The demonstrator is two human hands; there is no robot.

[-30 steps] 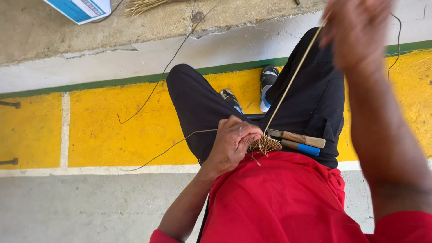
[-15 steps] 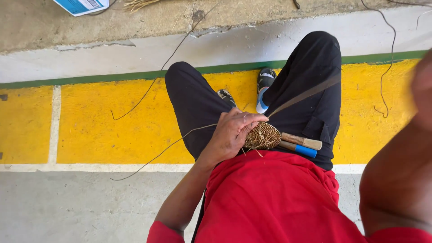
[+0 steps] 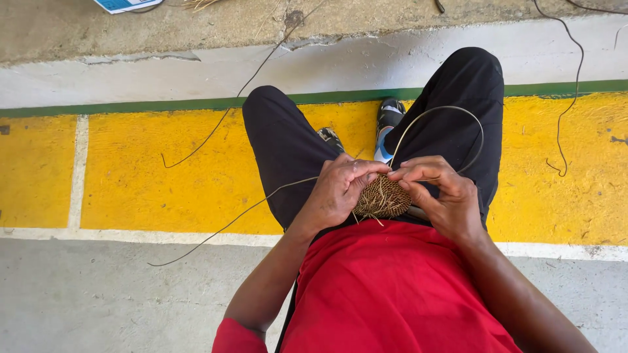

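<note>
Woven disc, small, round and brown, sat over the lap between the two hands, touching both. Far to the left of the fingers, a yellow painted band ran across the concrete floor, edged above by a green stripe. A long thin fibre strand trailed leftward from the disc over that band. The left hand closed its fingers on the disc's left and upper edge, gripping it. Black trousers lay beneath and beyond both hands, with a shoe visible above the fingers, between the knees. The right hand pinched its fingers shut on the strand's working end at the disc's upper right edge; from there a loop of strand arched up and to the right. Below both hands was a red shirt. Well right of the fingers, a dark cord lay on the yellow band.
</note>
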